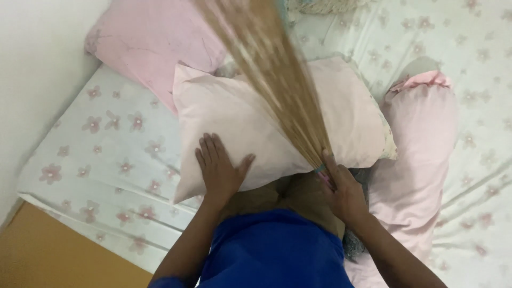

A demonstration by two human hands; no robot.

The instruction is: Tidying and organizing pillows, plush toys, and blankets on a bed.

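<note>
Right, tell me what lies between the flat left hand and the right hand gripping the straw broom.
Head view: only the pale pink pillow spans between left hand and right hand.

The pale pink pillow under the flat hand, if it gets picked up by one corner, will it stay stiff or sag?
The pale pink pillow would probably sag: it looks plump and soft, and its corners are loose cloth. It is likely light for its bulk, since the left hand lies flat on it without sinking far. It should not roll, unlike the round bolster beside it.
</note>
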